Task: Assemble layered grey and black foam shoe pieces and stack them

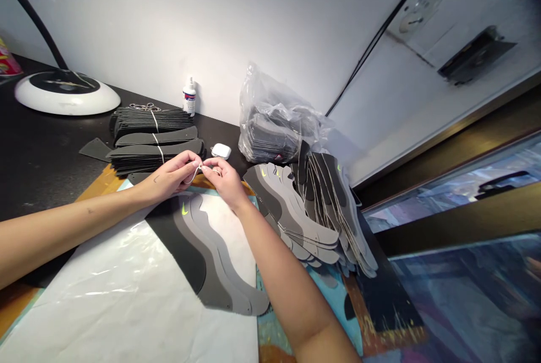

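A thin white band was near the centre of the frame, pinched between the fingertips of both hands: the left hand gripped it from the left with its fingers curled, and the right hand nipped it from the right. Just below them, a layered grey shoe-shaped piece with a yellow-green mark lay on a white sheet filling the lower left. Just above the hands stood a small white case. Left of centre lay stacks of dark pieces with white bands around them, scissors on top and a white bottle just behind. Right of centre, similar grey pieces overlapped in a fan, near a clear plastic bag of dark pieces. A lamp base occupied the upper left.
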`<control>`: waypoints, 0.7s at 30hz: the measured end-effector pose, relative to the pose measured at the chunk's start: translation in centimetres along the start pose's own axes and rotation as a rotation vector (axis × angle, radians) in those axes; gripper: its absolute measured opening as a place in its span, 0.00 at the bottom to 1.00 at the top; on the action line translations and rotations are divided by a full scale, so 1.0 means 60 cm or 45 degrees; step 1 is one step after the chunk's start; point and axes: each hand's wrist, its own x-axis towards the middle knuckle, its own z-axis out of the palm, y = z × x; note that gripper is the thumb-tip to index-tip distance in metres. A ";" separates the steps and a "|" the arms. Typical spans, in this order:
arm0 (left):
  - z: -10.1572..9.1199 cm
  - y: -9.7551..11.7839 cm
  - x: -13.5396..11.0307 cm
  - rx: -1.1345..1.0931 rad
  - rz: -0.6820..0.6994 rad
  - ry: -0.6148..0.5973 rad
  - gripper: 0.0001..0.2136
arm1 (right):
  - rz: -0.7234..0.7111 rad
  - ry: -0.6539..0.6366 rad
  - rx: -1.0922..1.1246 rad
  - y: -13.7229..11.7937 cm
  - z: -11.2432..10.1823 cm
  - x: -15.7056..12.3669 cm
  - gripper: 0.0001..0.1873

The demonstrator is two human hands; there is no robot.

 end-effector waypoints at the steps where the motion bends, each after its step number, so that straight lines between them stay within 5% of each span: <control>1: 0.001 0.001 -0.001 0.006 0.013 0.019 0.15 | 0.005 -0.003 -0.005 0.000 0.001 -0.001 0.15; 21: 0.002 0.020 -0.001 0.169 0.035 0.181 0.20 | 0.061 -0.050 -0.035 -0.001 -0.003 -0.008 0.11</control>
